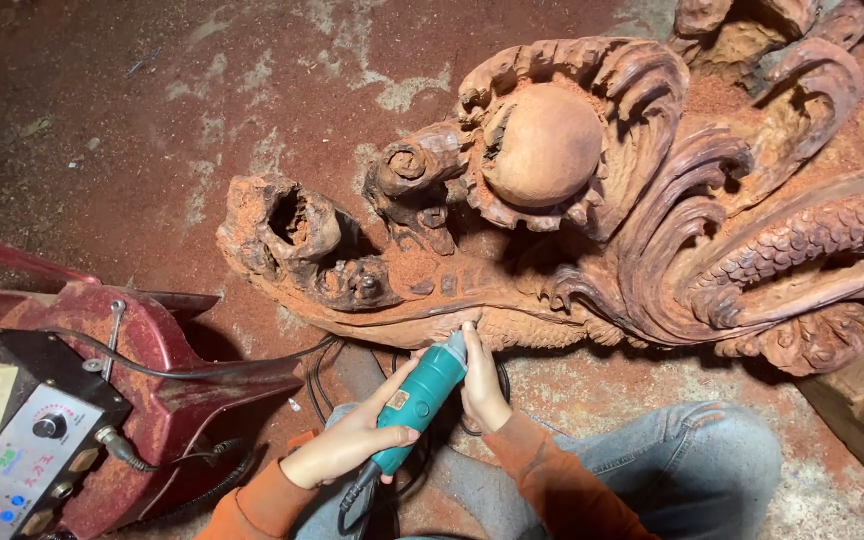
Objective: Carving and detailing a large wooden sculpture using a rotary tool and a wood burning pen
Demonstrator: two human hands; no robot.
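No containers as such; nearest thing is the red stool [182, 390] at the floor's near-left side, carrying a grey control box [27, 455] with a black knob, red digit display and small blue buttons. Black cable [212, 368] runs from the box across the stool toward the person's lap.

Tool: teal handheld grinder [420, 400], slim cylindrical body, small yellow label on the side, black cord boot at the rear end. It is tilted, nose up and away from the person, tail down toward the lap.

Left hand [347, 445] is wrapped around the rear half of the grinder, fingers curled over the body, firm grip. Right hand [482, 385] is closed around the nose end, fingertips up against the carving. The working tip is hidden behind the right hand; cannot tell the bit.

Grinder nose meets the near lower edge of the wood carving [592, 200]: large reddish root-like piece lying on the floor [152, 130], with curled waves, a smooth round ball [542, 145] and a scaled body at the right. Red sawdust covers floor and stool.

Person sits on the floor, orange sleeves, blue jeans [692, 470].
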